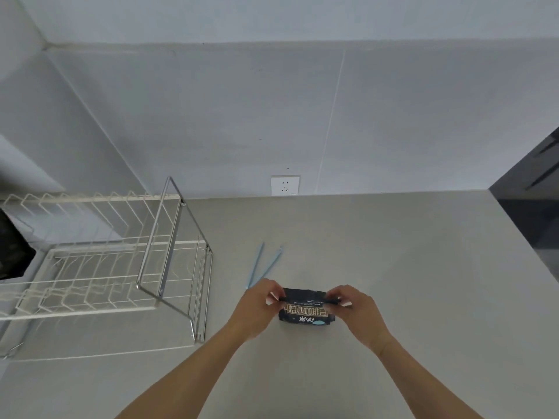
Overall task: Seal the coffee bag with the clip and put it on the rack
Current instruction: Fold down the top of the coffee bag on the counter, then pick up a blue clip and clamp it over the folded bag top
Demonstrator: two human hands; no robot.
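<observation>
A small black coffee bag (pixel 307 311) with gold lettering stands on the grey counter, its top edge folded over. My left hand (pixel 260 306) pinches the bag's top left corner and my right hand (pixel 355 309) pinches the top right corner. A light blue clip (pixel 266 266), spread open in a V, lies on the counter just behind my left hand, untouched. The white wire rack (pixel 99 267) with a chrome frame stands to the left of the bag.
A wall socket (pixel 285 185) sits on the grey back wall behind the counter. A dark appliance (pixel 532 213) stands at the right edge. A black object (pixel 12 252) shows at the far left beyond the rack.
</observation>
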